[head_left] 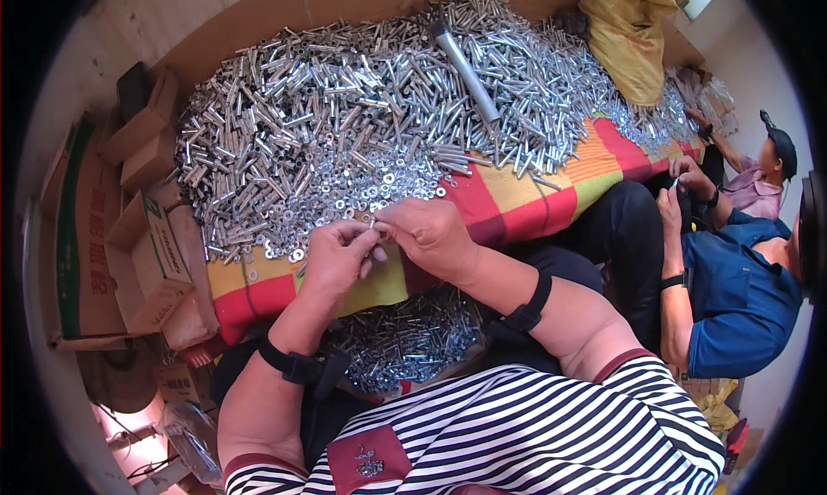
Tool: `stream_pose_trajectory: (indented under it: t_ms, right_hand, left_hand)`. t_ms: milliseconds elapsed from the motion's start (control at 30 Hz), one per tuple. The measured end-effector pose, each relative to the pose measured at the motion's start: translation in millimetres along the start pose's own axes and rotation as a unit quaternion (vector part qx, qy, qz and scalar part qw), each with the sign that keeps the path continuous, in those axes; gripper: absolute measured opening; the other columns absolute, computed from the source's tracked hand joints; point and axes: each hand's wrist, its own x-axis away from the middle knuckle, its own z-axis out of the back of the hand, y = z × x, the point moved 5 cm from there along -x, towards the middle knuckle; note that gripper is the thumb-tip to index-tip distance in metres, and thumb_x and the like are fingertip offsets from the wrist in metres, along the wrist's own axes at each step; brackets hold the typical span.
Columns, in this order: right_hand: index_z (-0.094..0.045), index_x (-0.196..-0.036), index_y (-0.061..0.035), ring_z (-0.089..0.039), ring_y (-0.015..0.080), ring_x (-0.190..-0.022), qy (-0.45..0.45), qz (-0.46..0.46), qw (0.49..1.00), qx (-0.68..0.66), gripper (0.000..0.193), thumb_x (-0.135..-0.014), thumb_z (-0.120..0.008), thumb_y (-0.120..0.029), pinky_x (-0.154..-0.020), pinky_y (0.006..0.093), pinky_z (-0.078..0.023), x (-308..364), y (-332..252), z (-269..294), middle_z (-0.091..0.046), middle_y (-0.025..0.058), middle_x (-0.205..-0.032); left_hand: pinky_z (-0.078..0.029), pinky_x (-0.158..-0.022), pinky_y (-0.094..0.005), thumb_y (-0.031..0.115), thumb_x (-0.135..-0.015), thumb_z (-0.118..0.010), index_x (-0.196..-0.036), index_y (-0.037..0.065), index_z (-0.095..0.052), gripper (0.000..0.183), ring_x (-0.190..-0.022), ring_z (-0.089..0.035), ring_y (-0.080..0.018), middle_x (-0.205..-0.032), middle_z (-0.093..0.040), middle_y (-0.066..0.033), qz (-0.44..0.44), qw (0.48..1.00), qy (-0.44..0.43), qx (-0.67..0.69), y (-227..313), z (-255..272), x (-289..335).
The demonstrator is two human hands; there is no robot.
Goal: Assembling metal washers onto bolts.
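Observation:
My left hand [338,252] and my right hand [433,238] meet over the near edge of the table, fingertips pinched together. Between them is a small shiny metal piece [373,224], mostly covered by the fingers, its exact kind too small to tell. Just beyond the hands lie many loose flat washers [388,180]. Behind and to the left of them spreads a big heap of silvery metal sleeves [336,90]. Below my hands, near my lap, a container of thin metal bolts or pins [409,344] shows.
A checked red and yellow cloth [534,193] covers the table. A long grey tube [465,71] lies on the heap. Cardboard boxes [151,262] stand at left, a yellow sack [629,38] at far right. A co-worker in blue [741,288] sits close on my right, another person [758,180] beyond.

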Motion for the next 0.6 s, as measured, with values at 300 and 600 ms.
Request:
stream_pose_trajectory:
  t_ms: [300, 600]
  right_hand:
    - [-0.059, -0.076, -0.0023, -0.064, 0.0323, -0.070, -0.084, -0.001, 0.948, 0.306, 0.003, -0.074, -0.056, -0.002, -0.060, 0.0389, -0.052, -47, 40, -16, -0.058, 0.0148, -0.079]
    - [-0.060, -0.078, -0.0017, -0.063, 0.0327, -0.067, -0.058, -0.030, 0.978, 0.198, 0.006, -0.077, -0.060, -0.008, -0.060, 0.0412, -0.051, -39, 27, -3, -0.060, 0.0149, -0.075]
  left_hand:
    - [-0.045, -0.047, -0.0221, 0.000, -0.083, -0.062, -0.088, -0.007, -0.067, 0.011, -0.050, -0.058, -0.0099, -0.111, -0.065, -0.0131, -0.198, 0.973, 0.075, -0.095, 20, 19, -31]
    - [-0.044, -0.044, -0.0225, 0.000, -0.084, -0.061, -0.094, -0.007, -0.067, 0.013, -0.048, -0.055, -0.0085, -0.089, -0.069, -0.0113, -0.133, 0.985, 0.065, -0.090, 4, 29, -5]
